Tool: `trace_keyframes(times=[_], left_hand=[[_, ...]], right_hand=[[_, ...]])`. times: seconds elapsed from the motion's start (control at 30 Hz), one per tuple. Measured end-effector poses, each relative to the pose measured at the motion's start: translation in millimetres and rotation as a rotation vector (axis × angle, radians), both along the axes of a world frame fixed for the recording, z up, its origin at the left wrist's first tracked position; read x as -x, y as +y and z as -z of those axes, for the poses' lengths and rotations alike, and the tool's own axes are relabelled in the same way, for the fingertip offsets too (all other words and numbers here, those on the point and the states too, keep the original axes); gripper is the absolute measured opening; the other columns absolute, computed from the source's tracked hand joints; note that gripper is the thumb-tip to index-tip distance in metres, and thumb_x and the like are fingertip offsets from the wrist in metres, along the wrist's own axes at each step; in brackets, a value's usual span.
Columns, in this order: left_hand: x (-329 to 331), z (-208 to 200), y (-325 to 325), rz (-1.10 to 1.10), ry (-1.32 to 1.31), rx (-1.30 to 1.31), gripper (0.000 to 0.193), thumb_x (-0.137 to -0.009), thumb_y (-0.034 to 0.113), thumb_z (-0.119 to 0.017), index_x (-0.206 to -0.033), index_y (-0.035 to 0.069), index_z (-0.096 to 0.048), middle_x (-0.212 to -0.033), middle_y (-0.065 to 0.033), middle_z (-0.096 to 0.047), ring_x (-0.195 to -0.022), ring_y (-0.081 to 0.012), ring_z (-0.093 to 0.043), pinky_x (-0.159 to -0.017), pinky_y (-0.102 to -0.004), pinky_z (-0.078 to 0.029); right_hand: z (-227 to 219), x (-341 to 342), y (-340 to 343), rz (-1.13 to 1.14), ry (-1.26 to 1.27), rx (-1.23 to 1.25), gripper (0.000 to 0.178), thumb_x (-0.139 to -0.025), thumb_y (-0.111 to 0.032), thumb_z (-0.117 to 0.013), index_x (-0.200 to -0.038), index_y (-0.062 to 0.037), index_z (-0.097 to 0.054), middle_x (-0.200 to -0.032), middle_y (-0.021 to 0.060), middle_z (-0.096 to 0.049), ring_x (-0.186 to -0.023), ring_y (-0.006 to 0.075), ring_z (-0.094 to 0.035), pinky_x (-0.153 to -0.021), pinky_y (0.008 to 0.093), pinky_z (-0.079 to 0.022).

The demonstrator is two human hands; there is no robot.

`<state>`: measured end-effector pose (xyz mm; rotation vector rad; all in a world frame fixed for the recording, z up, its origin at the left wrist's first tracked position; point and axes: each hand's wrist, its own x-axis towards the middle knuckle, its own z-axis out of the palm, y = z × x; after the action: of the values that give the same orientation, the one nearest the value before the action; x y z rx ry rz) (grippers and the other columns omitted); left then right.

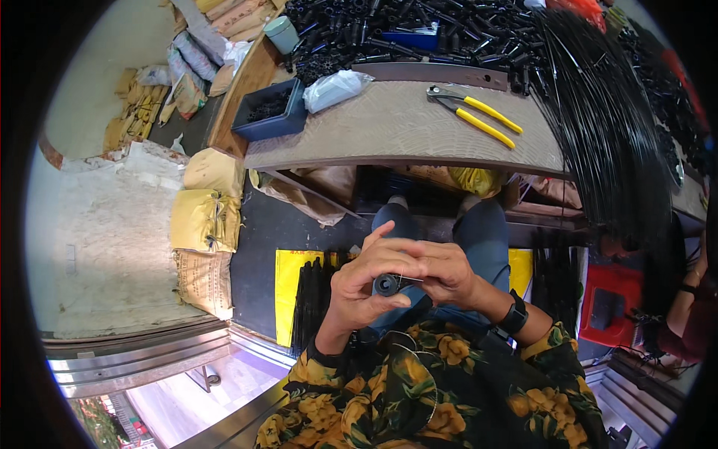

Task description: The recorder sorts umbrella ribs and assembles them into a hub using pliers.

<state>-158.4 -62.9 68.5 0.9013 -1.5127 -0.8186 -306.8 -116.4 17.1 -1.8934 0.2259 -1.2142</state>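
In front of my lap, my left hand (357, 283) is closed around a short black cylindrical part (387, 284), whose hollow round end points toward me. My right hand (452, 278) meets it from the other side, its fingers bent and pressed together against the left fingers. A thin shiny line, like a wire, runs between the hands next to the part. What the right fingertips pinch is hidden behind the hand. Beyond the hands, pliers with yellow handles (486, 120) lie on the workbench (419, 138).
Black plastic parts (344, 34) heap up at the bench's back. A blue bin (269, 112) and a clear plastic bag (336, 90) sit left. Long black rods (598, 127) hang over the right edge. Sacks (206, 221) stand left; a red stool (609, 307) and another person's arm (684, 299) are right.
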Motion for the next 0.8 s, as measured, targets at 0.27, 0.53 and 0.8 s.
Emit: trace_keyframes(times=[0.27, 0.53, 0.8], left_hand=[[-3, 15, -15, 0.131, 0.338, 0.047, 0.020, -0.077, 0.017, -0.066, -0.088, 0.004, -0.057, -0.078, -0.0080, -0.063, -0.082, -0.0250, -0.062, -0.101, -0.0513, -0.026], [2, 16, -4, 0.124, 0.601, -0.132, 0.063, -0.088, 0.055, -0.037, -0.105, -0.005, -0.047, -0.070, -0.0025, -0.041, -0.064, -0.0098, -0.038, -0.060, -0.0246, -0.033], [-11, 19, -8, 0.215, 0.412, -0.153, 0.044, -0.091, 0.044, -0.043, -0.085, 0.001, -0.051, -0.075, -0.0051, -0.048, -0.065, -0.0106, -0.045, -0.059, -0.0245, -0.037]], right_hand=[[-47, 43, -69, -0.199, 0.356, -0.111, 0.023, -0.079, -0.011, -0.062, -0.099, -0.0015, -0.060, -0.091, 0.0125, -0.062, -0.088, 0.0264, -0.059, -0.072, 0.0357, -0.047], [-26, 53, -147, 0.867, 0.925, 0.335, 0.038, -0.072, -0.038, -0.066, -0.086, -0.0050, -0.053, -0.090, 0.0108, -0.055, -0.086, 0.0285, -0.054, -0.074, 0.0389, -0.042], [-19, 49, -163, 0.927, 1.039, 0.579, 0.031, -0.073, -0.032, -0.065, -0.083, -0.0051, -0.055, -0.085, 0.0088, -0.056, -0.087, 0.0246, -0.053, -0.075, 0.0367, -0.042]])
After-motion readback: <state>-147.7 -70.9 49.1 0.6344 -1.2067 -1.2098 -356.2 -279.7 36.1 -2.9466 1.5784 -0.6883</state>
